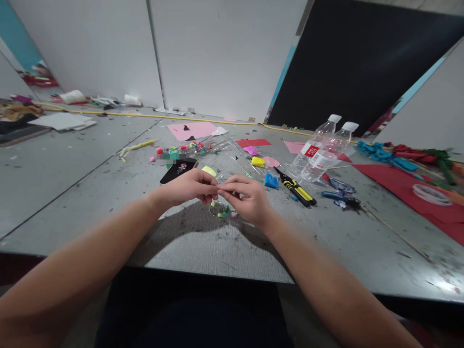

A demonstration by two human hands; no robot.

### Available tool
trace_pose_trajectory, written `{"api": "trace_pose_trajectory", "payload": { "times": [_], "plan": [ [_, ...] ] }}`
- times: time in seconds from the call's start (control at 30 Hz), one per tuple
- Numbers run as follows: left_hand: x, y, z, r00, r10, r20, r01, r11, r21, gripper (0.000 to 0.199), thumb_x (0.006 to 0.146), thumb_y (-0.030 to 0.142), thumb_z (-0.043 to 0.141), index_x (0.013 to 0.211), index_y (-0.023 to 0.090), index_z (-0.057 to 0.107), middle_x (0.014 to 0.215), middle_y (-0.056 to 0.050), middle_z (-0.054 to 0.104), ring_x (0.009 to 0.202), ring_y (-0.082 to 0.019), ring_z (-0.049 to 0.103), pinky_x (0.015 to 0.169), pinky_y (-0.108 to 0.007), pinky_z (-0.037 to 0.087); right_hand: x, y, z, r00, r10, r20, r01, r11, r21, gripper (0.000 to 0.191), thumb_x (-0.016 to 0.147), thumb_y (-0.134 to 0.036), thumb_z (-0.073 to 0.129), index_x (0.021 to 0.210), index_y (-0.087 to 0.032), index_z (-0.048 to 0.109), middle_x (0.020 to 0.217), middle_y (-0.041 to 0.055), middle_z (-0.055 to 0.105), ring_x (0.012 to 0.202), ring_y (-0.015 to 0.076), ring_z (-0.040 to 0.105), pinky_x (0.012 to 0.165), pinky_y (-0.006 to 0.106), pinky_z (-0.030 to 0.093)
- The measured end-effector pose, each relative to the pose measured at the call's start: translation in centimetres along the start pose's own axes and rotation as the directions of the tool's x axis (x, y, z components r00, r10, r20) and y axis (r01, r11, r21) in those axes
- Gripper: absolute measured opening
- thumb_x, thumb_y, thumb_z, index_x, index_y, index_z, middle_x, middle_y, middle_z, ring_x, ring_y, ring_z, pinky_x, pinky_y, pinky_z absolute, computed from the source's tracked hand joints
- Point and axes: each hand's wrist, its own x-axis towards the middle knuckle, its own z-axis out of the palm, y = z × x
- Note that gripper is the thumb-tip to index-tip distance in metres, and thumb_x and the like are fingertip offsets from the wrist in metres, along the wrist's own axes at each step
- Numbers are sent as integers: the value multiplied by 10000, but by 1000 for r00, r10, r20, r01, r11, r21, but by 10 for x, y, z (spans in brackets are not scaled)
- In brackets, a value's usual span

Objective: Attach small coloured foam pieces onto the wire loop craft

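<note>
Pale wall panels (232,58) behind a grey counter (58,193), a large black panel (355,63) beyond its right half, bright glare (444,286) near its front right edge.

Can't tell what's pinched between the left hand (203,186) and right hand (247,199), fingers cover it. Phone (178,170) is partly blocked by the left hand, red sheet (416,193) runs off the right edge, and a pixelated patch hides some bits behind the phone.
</note>
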Motion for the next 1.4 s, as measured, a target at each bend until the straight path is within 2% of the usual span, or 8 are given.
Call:
{"api": "trace_pose_trajectory", "payload": {
  "times": [0.17, 0.27, 0.4, 0.53, 0.83, 1.03, 1.2, 1.4],
  "plan": [
    [1, 0, 0, 1000, 30, -8, -29, 997, 69, 134, 797, 267, 742, 717, 162, 716, 641, -18, 679, 558, -111, 620, 559, -241, 493, 0, 0, 1, 996, 92, -4, -92, 994, 58, 102, 935, -270, 724, 892, -204, 788, 844, 49, 758, 725, 145, 661, 595, 270, 516],
    [0, 1, 2, 994, 103, -40, -96, 986, 140, 141, 787, 254, 743, 688, 163, 698, 633, -14, 680, 533, -104, 613, 530, -232, 483, 0, 0, 3, 965, 261, 13, -260, 955, 142, 165, 895, -358, 762, 867, -196, 777, 809, 50, 762, 683, 148, 657, 591, 284, 517],
    [-3, 4, 4, 979, 196, -56, -180, 960, 213, 153, 784, 262, 755, 686, 163, 691, 600, -6, 669, 526, -99, 613, 514, -215, 467, 0, -1, 4, 860, 496, 122, -505, 792, 343, 346, 786, -506, 835, 900, -190, 755, 754, 30, 741, 614, 140, 638, 574, 296, 521],
    [-5, 4, 4, 967, 251, -51, -237, 951, 198, 172, 783, 278, 772, 681, 168, 688, 587, -13, 666, 509, -99, 605, 493, -216, 450, 2, 1, 3, 777, 586, 228, -615, 630, 474, 394, 711, -520, 885, 880, -197, 737, 677, -5, 695, 555, 123, 597, 507, 272, 473],
    [-3, 6, 10, 959, 262, -108, -245, 958, 148, 223, 822, 317, 766, 676, 189, 657, 563, -10, 621, 477, -102, 544, 488, -256, 415, 2, 5, 4, 732, 566, 378, -615, 311, 725, 494, 637, -596, 929, 912, -251, 707, 694, -39, 656, 614, 132, 590, 562, 280, 446],
    [2, 2, 6, 952, 300, -65, -265, 910, 317, 264, 893, 397, 664, 744, 179, 656, 605, -2, 595, 555, -109, 529, 528, -247, 392, 8, 1, -15, 755, 543, 367, -596, 335, 730, 462, 647, -564, 935, 926, -251, 742, 750, -26, 686, 655, 127, 602, 613, 285, 456],
    [24, -19, -2, 908, 418, -25, -300, 691, 658, 226, 897, 357, 622, 829, 166, 723, 607, -2, 573, 570, -122, 475, 576, -279, 359, 14, 2, -31, 765, 596, 246, -552, 408, 727, 335, 712, -491, 876, 834, -209, 746, 683, -22, 643, 599, 113, 566, 566, 279, 428],
    [48, -35, -13, 876, 465, 130, -383, 506, 773, 186, 881, 317, 657, 887, 191, 793, 730, -52, 679, 669, -156, 546, 680, -298, 408, 16, 2, -31, 777, 567, 275, -568, 442, 694, 236, 734, -411, 822, 759, -199, 724, 601, -34, 576, 556, 103, 525, 547, 281, 429]
  ]
}}
